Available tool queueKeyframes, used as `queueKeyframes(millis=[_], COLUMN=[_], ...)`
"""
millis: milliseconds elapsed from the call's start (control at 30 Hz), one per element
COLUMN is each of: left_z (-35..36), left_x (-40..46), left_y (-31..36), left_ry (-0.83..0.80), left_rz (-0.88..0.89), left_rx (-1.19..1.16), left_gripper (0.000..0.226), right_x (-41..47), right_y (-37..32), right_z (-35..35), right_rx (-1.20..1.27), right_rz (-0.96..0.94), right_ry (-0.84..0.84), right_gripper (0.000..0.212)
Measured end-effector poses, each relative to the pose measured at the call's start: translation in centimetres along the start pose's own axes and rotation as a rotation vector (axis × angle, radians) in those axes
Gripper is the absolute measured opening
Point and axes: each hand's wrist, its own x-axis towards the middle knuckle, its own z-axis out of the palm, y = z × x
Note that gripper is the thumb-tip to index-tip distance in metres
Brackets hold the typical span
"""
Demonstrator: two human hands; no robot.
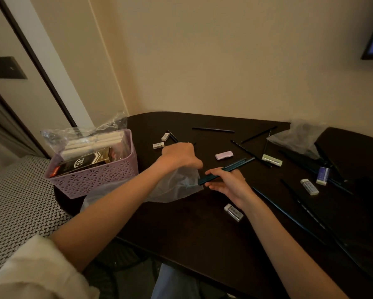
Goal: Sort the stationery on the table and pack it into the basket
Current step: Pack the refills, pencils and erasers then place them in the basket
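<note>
Pencils (228,168), a bundle pinched in the right hand (226,184) near the table's (202,229) front edge, may snag or miss the bag (174,186) mouth, which the left hand (179,156) grips, & roll off w/ loose ones nearby.

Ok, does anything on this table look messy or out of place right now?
Yes. Loose pencils and erasers lie scattered at all angles across the table, outside the basket. One eraser stands on end. Nothing looks damaged or spilled.
</note>
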Motion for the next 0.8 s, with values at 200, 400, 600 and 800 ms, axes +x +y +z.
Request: queueKeyframes(millis=[200,400,600,800], left_z=[-0.2,-0.5,1.0,1.4], left_x=[-0.7,-2.6,-4.4,-5.0], left_y=[-0.7,-2.3,-3.4,-3.3], left_ry=[0.007,0.07,0.213,0.258], left_rz=[0.046,0.114,0.174,0.21], left_rx=[-0.037,-0.468,-0.635,-0.681], left_gripper=[0.029,0.029,0.024,0.025], right_x=[-0.4,-0.8,-0.9,-0.7], right_y=[-0.6,-2.8,-3.2,-2.1], right_z=[-0.4,0.6,2.2,1.6], right_rx=[0.045,0.215,-0.042,-0.168], right_rz=[0.009,0.048,-0.014,-0.15], right_ry=[-0.064,-0.269,-0.195,0.115], right_gripper=[0.017,0.026,0.02,0.015])
